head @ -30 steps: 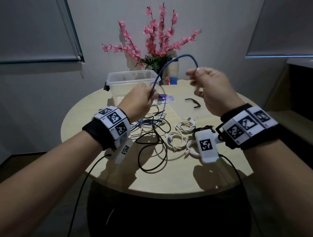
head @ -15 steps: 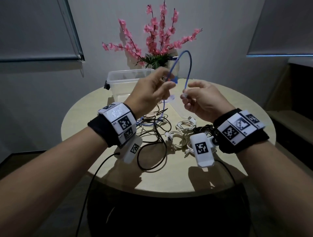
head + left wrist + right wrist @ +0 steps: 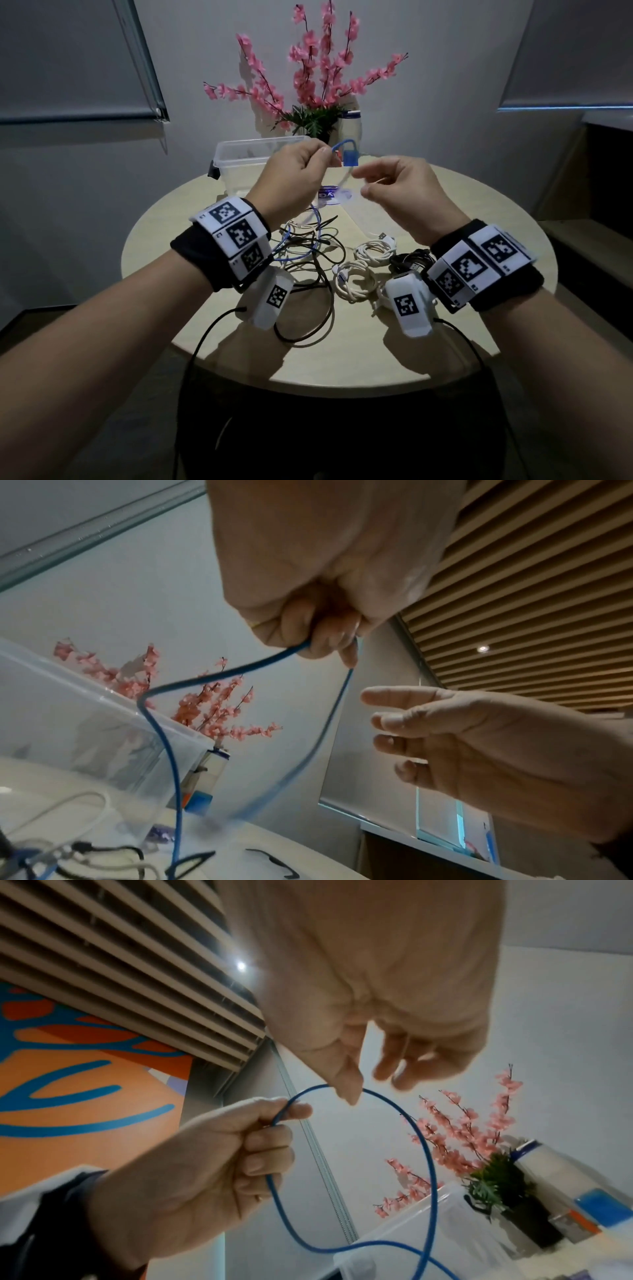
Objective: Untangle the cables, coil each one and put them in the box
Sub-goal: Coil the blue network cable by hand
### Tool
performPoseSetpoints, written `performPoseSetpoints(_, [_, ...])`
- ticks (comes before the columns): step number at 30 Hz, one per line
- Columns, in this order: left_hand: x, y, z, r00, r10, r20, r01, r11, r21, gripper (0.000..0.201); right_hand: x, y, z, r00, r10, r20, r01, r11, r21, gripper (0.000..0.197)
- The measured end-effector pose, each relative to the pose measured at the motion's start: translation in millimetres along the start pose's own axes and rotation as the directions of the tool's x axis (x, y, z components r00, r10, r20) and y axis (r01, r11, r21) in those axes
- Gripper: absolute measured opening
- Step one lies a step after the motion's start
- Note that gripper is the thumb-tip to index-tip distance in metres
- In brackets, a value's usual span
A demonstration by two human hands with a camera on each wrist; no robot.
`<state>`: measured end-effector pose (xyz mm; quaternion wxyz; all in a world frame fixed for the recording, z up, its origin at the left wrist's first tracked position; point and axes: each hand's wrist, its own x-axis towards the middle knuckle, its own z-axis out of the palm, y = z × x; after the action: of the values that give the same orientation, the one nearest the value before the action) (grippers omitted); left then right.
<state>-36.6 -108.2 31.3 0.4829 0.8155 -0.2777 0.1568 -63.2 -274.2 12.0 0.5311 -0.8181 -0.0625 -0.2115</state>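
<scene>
Two hands up over the worktop (image 3: 212, 346). Left hand (image 3: 294, 174) pinches the blue cable (image 3: 424, 1148), one loop formed, rest trailing down into the black-and-white tangle (image 3: 308, 250) below. Clear plastic box (image 3: 239, 154) behind the left hand, nothing visible inside. Right hand (image 3: 404, 192) fingers loose, grasping nothing, thumb just at the loop. Coiled white cables (image 3: 363, 270) sit at centre-right. Risks: loop may spring open with only one pinch holding; pulling more slack may drag and tighten the tangle.
</scene>
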Motion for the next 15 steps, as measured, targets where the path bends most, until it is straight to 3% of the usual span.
performPoseSetpoints(2, [-1, 4, -6, 1.0, 0.006, 0.0, -0.006, 1.0, 0.015, 0.028, 1, 0, -4, 0.993, -0.065, -0.102, 0.052, 0.991, -0.122, 0.033])
performPoseSetpoints(4, [-1, 7, -9, 1.0, 0.015, 0.02, -0.016, 0.999, 0.045, 0.028, 1, -1, -7, 0.987, -0.102, -0.122, 0.082, 0.984, -0.158, 0.032])
performPoseSetpoints(7, [-2, 9, -10, 0.999, 0.03, 0.041, -0.032, 0.999, 0.031, 0.028, 2, 0, -5, 0.997, -0.063, -0.043, 0.057, 0.992, -0.117, 0.032])
performPoseSetpoints(9, [-2, 10, -10, 0.999, 0.034, 0.031, -0.034, 0.999, -0.025, 0.028, 3, 3, -2, 0.999, -0.037, -0.005, 0.036, 0.998, -0.042, 0.038])
performPoseSetpoints(12, [1, 7, -9, 0.999, 0.042, 0.013, -0.041, 0.995, -0.087, 0.031, 5, 7, 0, 0.999, -0.004, 0.045, 0.007, 0.998, -0.062, 0.05])
performPoseSetpoints(15, [5, 3, -11, 0.999, 0.031, 0.018, -0.026, 0.971, -0.237, 0.034, 3, 5, 3, 0.994, -0.001, 0.108, 0.008, 0.998, -0.063, 0.057])
